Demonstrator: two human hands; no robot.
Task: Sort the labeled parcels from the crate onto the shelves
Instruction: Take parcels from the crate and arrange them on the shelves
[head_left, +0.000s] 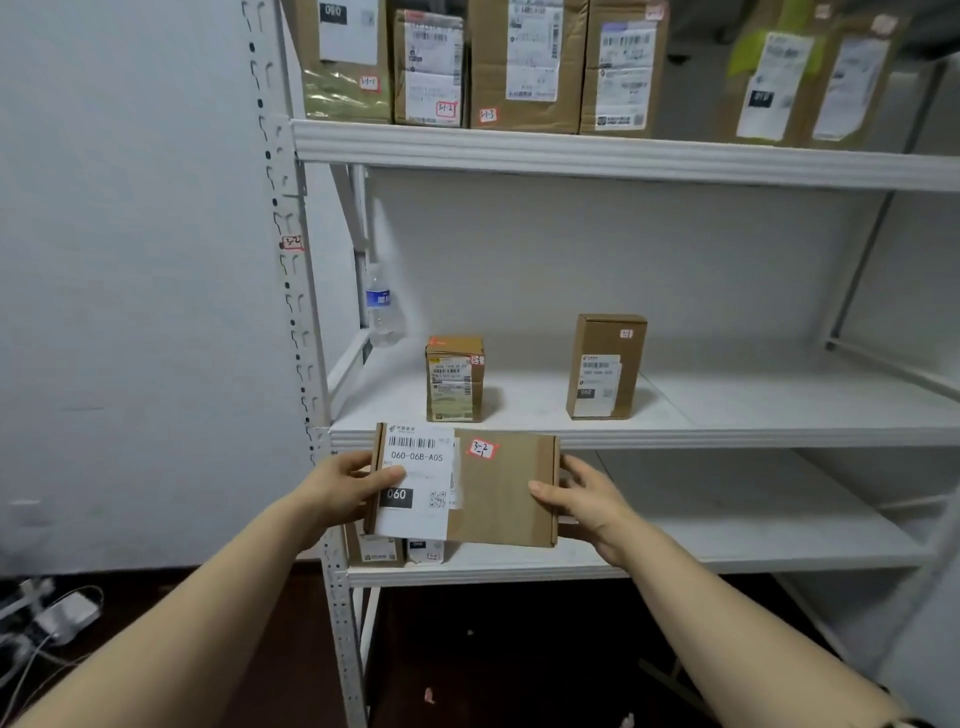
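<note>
Left hand (337, 491) and right hand (589, 504) clasp the parcel's (498, 493) short ends; the middle shelf (727, 435) lies just beyond your fingers (574, 464).

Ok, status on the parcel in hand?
Left hand and right hand both grip the flat parcel, tagged 3-2-1. Held before the middle shelf edge. Small box and tall box stand on it, apart.

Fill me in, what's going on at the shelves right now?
A person holds a flat cardboard parcel with the left hand and right hand at its ends, in front of the middle shelf. Its sticker reads 3-2-1. A small box and a taller box stand apart on that shelf.
</note>
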